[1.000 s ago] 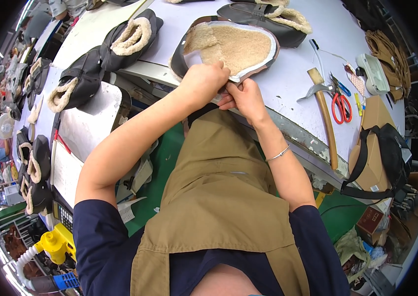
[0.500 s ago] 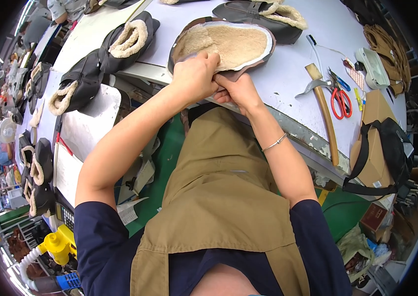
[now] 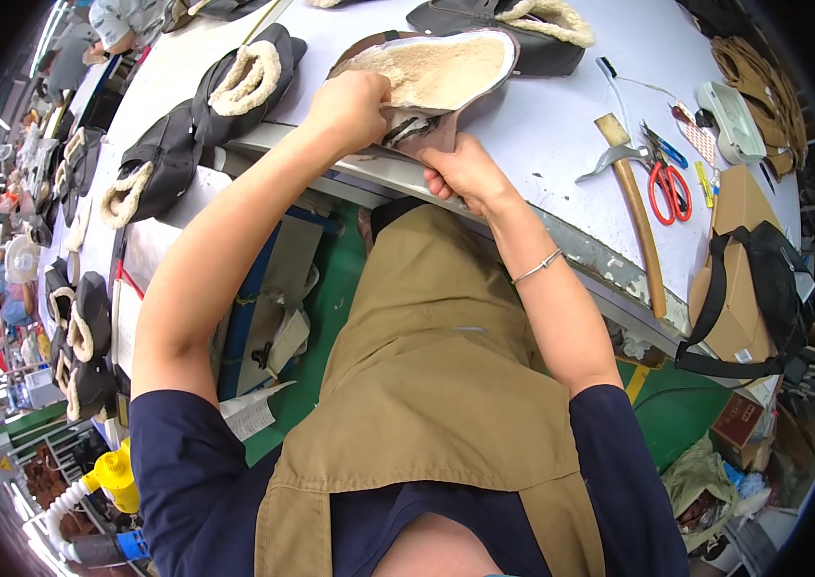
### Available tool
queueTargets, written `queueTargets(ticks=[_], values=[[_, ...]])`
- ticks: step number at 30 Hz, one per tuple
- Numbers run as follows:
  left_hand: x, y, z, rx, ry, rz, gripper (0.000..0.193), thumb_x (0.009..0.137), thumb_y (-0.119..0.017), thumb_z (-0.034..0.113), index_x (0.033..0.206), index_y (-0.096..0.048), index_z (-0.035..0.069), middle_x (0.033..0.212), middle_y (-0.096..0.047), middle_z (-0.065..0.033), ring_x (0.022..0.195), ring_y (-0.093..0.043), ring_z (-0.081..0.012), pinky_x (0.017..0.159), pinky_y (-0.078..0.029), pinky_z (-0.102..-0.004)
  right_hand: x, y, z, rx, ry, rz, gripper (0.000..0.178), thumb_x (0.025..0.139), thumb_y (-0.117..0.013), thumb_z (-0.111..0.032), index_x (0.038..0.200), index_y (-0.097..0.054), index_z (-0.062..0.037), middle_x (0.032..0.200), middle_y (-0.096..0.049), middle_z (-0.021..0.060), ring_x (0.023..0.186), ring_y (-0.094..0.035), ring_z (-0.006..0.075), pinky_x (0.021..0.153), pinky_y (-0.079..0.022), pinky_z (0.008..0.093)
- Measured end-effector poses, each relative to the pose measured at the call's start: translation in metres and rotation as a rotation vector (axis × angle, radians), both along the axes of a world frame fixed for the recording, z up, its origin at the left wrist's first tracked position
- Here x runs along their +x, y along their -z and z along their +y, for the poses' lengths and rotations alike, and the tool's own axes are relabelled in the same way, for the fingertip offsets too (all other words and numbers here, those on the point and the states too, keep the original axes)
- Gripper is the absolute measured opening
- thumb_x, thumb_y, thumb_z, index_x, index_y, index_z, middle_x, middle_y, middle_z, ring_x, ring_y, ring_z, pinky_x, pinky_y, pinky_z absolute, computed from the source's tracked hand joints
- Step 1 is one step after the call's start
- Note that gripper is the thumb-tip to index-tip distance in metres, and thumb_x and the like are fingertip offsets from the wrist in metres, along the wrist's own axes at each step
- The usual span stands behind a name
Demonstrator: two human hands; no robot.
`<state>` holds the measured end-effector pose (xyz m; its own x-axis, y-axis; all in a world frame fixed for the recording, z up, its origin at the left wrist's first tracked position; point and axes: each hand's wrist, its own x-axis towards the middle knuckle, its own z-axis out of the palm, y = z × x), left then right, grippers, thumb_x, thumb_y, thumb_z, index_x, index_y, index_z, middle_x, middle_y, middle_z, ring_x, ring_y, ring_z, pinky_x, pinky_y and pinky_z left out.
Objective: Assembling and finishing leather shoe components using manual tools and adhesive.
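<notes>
Workshop w/ green floor (image 3: 667,423); main surface is a pale lavender-white worktop (image 3: 557,130), front edge worn & chipped. L hand (image 3: 345,113): fingers curled, grasping near-L edge of the unfinished shoe piece (image 3: 460,69) (beige fleece face, white rim strip, brown edging); tips mostly hidden. R hand (image 3: 468,175): thumb + index pinching a pinkish-brown flap (image 3: 438,137) on its near side, other fingers folded under. Btwn hands a dark gap w/ whitish streak, can't ID. Piece sits at front edge of worktop, tilted, fleece up.

Thin silver bracelet (image 3: 537,267) on R wrist. Just beyond piece: black shoe w/ beige fleece collar (image 3: 550,60). Off L, well apart: two more black fleece-collared shoes, upper one (image 3: 246,82) & lower one (image 3: 152,149), end to end.

R side of worktop: white brush w/ dark bristles (image 3: 616,91), wooden-handled hammer w/ grey metal head (image 3: 636,223), red-handled scissors (image 3: 670,190) just beside a blue-handled tool, pale green plastic case (image 3: 733,120) further out. R corner: brown cardboard box (image 3: 730,322), black strapped bag (image 3: 778,279) against it. Lower L: yellow machine housing (image 3: 117,478) w/ white corrugated hose.
</notes>
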<state>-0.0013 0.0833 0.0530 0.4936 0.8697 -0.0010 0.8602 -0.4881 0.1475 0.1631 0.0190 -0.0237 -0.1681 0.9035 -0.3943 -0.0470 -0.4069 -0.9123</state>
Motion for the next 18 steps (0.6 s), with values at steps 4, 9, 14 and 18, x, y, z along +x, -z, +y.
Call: queueTargets(ticks=[4,9,14,18], values=[[-0.008,0.000,0.004,-0.068,-0.013,0.012,0.028,0.075,-0.063,0.013,0.102,-0.068,0.007,0.088,-0.068,-0.0190,0.088,-0.066,-0.0353,0.078,-0.052,-0.0423,-0.001,-0.003,-0.001,-0.017,-0.018,0.029,0.023,0.087,-0.057,-0.011,0.091,-0.058,0.0116,0.071,-0.059,0.0108,0.053,-0.060,0.0167,0.042,-0.049,0.0274],[0.011,-0.010,-0.014,-0.140,-0.009,0.109,0.033,0.075,-0.065,0.020,0.106,-0.067,0.009,0.090,-0.069,-0.0182,0.089,-0.066,-0.0340,0.078,-0.052,-0.0425,-0.001,-0.004,-0.003,-0.051,0.028,0.069,0.026,0.087,-0.057,-0.013,0.093,-0.058,0.0125,0.072,-0.060,0.0127,0.055,-0.063,0.0183,0.045,-0.052,0.0280],[0.013,0.016,-0.006,0.028,0.031,0.134,0.023,0.069,-0.070,0.021,0.088,-0.068,0.009,0.089,-0.070,-0.0145,0.087,-0.068,-0.0333,0.077,-0.053,-0.0454,0.004,-0.018,-0.011,-0.086,-0.004,0.142,0.032,0.093,-0.058,-0.026,0.101,-0.060,0.0050,0.084,-0.063,0.0109,0.068,-0.065,0.0161,0.057,-0.054,0.0270],[-0.012,-0.035,0.023,-0.703,-0.070,-0.703,0.032,0.080,-0.067,0.014,0.112,-0.068,0.005,0.101,-0.071,-0.0145,0.088,-0.070,-0.0237,0.079,-0.056,-0.0360,0.026,-0.050,-0.038,0.146,0.152,0.498,0.046,0.094,-0.060,-0.035,0.111,-0.057,0.0076,0.094,-0.063,0.0146,0.088,-0.064,0.0211,0.072,-0.056,0.0348]])
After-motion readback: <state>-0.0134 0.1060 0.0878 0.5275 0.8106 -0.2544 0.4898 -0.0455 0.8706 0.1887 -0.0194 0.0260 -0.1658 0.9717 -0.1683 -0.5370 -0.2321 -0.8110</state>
